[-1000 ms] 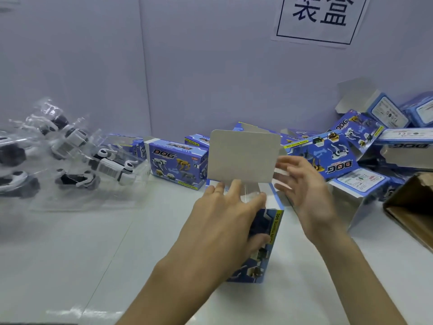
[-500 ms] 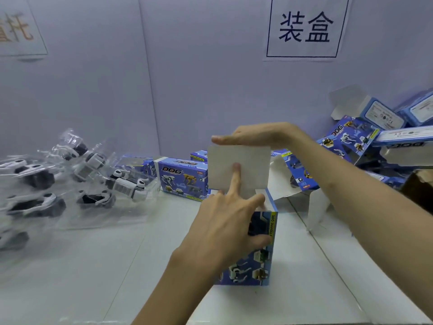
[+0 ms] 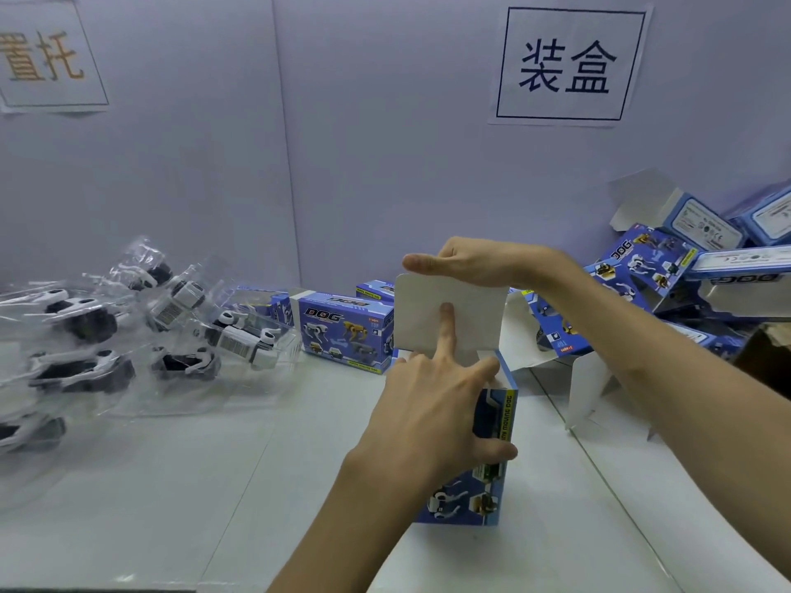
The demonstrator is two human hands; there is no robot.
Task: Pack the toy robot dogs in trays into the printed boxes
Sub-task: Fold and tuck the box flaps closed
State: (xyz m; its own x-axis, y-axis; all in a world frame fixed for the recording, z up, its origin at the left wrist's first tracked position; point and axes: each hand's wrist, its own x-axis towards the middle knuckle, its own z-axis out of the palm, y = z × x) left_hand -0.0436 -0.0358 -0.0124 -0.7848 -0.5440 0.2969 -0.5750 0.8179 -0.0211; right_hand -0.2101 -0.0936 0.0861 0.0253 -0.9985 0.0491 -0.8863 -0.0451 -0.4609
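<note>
Box [image 3: 475,498] with blue dog pictures stands up tall on the white table [image 3: 192,485], near the middle. Its white top flap [image 3: 466,310] sticks straight up. The left hand [image 3: 428,417] holds the box from the side, with the thumb curled onto the front. Its pointing finger is straight and presses on the flap. The right hand [image 3: 475,261] lies on the top edge of the flap, thumb pointing left. Its other fingers are hidden, so one cannot tell if they grip. Toy dogs [image 3: 239,340] in clear trays [image 3: 128,400] lie in a heap on the left, well apart from the box. One shut blue box [image 3: 342,331] sits at the back by the wall. More boxes [image 3: 642,267], some with open flaps, are piled on the right.
</note>
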